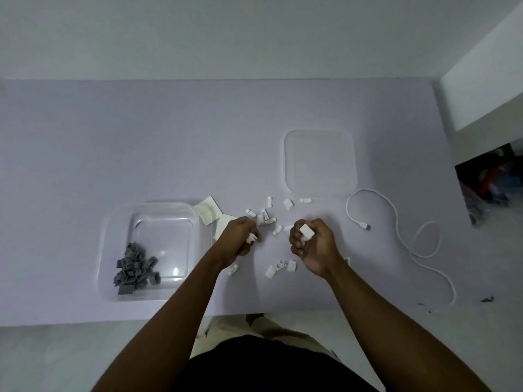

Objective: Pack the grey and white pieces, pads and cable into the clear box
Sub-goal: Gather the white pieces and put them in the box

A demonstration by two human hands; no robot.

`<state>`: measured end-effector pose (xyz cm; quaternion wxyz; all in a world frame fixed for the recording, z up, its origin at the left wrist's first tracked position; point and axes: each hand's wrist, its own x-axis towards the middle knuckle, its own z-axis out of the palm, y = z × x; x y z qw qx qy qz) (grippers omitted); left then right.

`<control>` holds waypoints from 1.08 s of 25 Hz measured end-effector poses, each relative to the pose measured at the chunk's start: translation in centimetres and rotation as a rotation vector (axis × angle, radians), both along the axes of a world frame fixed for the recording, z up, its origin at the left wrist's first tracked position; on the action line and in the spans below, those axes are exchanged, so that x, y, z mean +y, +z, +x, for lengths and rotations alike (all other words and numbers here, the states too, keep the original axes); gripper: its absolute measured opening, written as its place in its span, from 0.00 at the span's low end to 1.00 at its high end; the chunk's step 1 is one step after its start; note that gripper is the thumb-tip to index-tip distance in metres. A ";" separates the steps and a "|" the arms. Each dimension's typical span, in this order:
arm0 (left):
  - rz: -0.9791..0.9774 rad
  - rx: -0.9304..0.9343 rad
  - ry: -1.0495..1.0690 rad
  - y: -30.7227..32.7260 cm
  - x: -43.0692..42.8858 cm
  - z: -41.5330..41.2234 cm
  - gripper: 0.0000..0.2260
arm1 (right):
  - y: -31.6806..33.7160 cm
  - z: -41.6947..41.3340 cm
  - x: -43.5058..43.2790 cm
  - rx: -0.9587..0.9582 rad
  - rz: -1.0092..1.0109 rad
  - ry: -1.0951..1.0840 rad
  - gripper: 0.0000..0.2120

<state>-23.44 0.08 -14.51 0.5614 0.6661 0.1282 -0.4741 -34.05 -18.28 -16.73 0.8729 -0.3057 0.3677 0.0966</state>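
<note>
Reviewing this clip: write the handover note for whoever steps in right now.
Left hand: grip closed on small white pieces.
Right hand: grip closed on a white piece.
Done: grey pieces lie in the clear box.
Left: loose white pieces on the table between box and lid, pads beside the box, white cable to the right. Then, presumably, close the lid.
</note>
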 end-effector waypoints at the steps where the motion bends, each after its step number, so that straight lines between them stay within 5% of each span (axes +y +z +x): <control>1: -0.008 0.025 0.012 -0.3 -0.3 0.2 0.09 | 0.1 -0.2 -0.3 -0.012 0.009 -0.001 0.09; 7: 0.125 0.048 -0.075 -1.7 -1.5 0.3 0.13 | -0.6 0.2 -1.4 0.137 -0.203 -0.010 0.14; 9: 0.274 -0.132 -0.188 -2.6 -1.7 0.1 0.23 | -1.0 0.7 -1.8 0.196 -0.335 -0.010 0.14; 12: 0.581 -0.554 -0.419 -3.8 -2.1 -1.0 0.22 | -1.9 1.7 -1.9 0.256 -0.884 0.093 0.10; 16: 0.714 -0.723 -0.406 -3.5 -3.6 -1.8 0.20 | -2.8 3.2 -1.9 0.175 -1.358 0.269 0.07; 22: 0.754 -0.733 -0.464 -4.1 -5.1 -0.4 0.17 | -3.8 6.8 -1.9 0.158 -1.531 0.519 0.19; 27: 0.753 -0.730 -0.450 -4.8 -5.4 -0.4 0.19 | -5.1 7.2 -1.7 0.156 -1.609 0.619 0.14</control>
